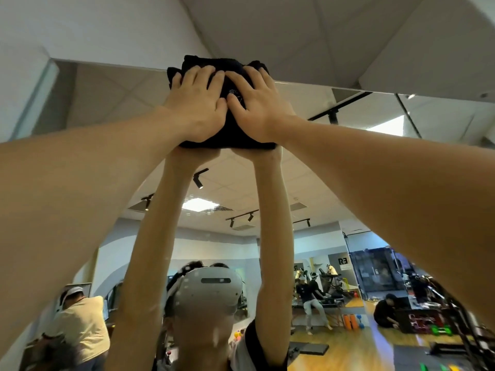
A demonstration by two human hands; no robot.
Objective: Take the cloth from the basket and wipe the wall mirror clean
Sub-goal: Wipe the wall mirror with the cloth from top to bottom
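Two hands press one cloth [230,129] flat against the mirror [334,183], at its top edge. We note the cloth is black, thick and bunched, its upper folds overlapping the mirror's top edge; a faint pale mark shows on it between the thumbs. Our left hand [197,105] and right hand [261,107] lie side by side on the cloth, fingers extended upward, thumbs nearly touching. Below the cloth, the mirror reflects both raised arms.

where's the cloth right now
In the head view the black cloth sits top centre, pressed flat against the wall mirror near its upper edge, under the left hand and right hand.
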